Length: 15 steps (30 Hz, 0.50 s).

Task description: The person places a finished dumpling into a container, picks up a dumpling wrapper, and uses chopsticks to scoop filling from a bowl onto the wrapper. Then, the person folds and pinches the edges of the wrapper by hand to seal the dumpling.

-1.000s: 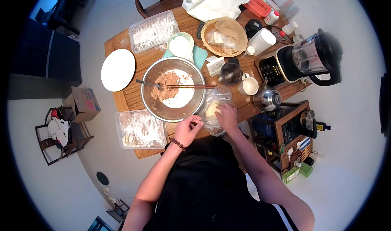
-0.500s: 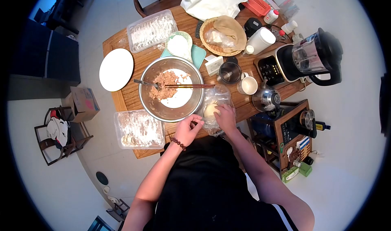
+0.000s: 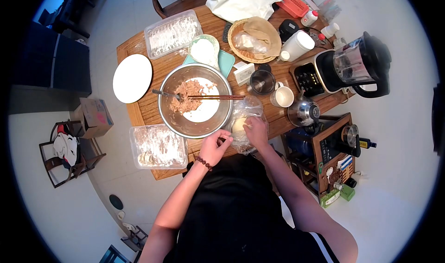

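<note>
A pale ball of dough lies in a clear plastic bag at the table's near edge. My right hand has its fingers closed on the dough's right side. To its left, my left hand, with a beaded bracelet at the wrist, is curled with fingertips together at the bag's left edge; what it holds is too small to tell. Just beyond is a steel bowl with pinkish minced filling and a white substance. Chopsticks and a metal utensil rest in it.
Two floured plastic trays and a white plate are at the left. A wicker basket, a mug, a kettle and a blender stand at the right.
The view has shifted slightly. My right hand's fingers have drawn in a little on the dough; my left hand has hardly moved.
</note>
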Available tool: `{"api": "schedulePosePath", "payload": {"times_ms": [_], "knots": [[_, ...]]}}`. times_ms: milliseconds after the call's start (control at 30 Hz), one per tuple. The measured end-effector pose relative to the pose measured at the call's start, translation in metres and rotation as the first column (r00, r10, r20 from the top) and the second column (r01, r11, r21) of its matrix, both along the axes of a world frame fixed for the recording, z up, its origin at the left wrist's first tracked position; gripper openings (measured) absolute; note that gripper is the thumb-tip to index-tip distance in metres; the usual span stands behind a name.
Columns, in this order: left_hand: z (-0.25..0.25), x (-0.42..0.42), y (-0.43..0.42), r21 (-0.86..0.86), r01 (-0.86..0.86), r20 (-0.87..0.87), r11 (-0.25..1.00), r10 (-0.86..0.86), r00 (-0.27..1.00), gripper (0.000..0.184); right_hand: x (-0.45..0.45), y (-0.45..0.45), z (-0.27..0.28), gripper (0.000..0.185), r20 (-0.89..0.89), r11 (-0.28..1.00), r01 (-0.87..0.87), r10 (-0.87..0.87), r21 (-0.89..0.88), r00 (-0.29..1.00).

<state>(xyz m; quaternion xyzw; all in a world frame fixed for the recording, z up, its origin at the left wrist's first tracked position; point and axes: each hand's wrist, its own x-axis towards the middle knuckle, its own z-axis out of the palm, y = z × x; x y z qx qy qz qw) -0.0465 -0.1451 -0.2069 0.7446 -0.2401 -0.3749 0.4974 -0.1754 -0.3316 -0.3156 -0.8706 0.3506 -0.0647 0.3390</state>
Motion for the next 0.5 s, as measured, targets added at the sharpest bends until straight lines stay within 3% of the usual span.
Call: {"api": "schedulePosePath", "payload": {"times_ms": [267,333,467,500], "knots": [[-0.004,0.000,0.001,0.006,-0.015,-0.018,1.000,0.015,1.000,0.024,0.008,-0.002,0.004,0.015,-0.123,0.983,0.092,-0.072,0.159,0.990],[0.000,0.001,0.001,0.037,-0.008,-0.059,0.999,0.011,0.998,0.023,0.006,-0.002,0.005,0.014,0.022,0.998,0.009,-0.007,-0.055,1.000],[0.000,0.003,0.003,0.026,-0.023,-0.058,0.999,0.025,0.998,0.022,-0.003,-0.004,0.028,0.013,0.106,0.990,-0.108,0.118,-0.094,0.987],[0.000,0.004,0.004,0.028,-0.022,-0.062,0.999,0.024,0.998,0.023,-0.006,-0.003,0.034,0.012,0.143,0.989,-0.141,0.133,0.048,0.981]]}}
